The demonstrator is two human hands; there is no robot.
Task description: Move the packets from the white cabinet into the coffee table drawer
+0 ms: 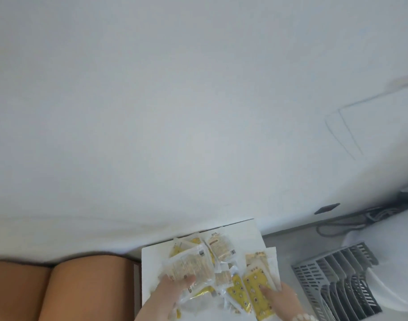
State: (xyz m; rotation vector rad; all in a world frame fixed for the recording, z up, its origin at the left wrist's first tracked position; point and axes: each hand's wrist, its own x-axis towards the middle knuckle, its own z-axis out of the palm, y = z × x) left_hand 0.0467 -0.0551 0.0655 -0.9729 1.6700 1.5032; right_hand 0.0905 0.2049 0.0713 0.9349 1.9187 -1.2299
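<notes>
While both hands rest on the white cabinet worktop [152, 272], the left hand [172, 286] has its grip clamped on a clear plastic packet [193, 265]; the right hand [283, 297], grip apart, presses flat on a yellow dotted packet [254, 289]. Further packets [221, 246] lie heaped behind.

The white cabinet top [149, 269] is crowded: overlapping packets [221, 249] cover it from the back edge to the near edge. Both hands lie on the heap, the left hand [172, 286] on a clear packet [193, 266] and the right hand [284, 297] on a yellow packet [254, 286]. Bare white shows only in a strip along the left side and at the far right corner. The wall [198, 112] rises straight behind, closing the back. Brown cushions [82, 288] stand just beside the cabinet on the left. On the right, open grey floor [291, 246] separates it from a grey slatted rack [337, 286]; cables [342, 224] trail along the wall foot
</notes>
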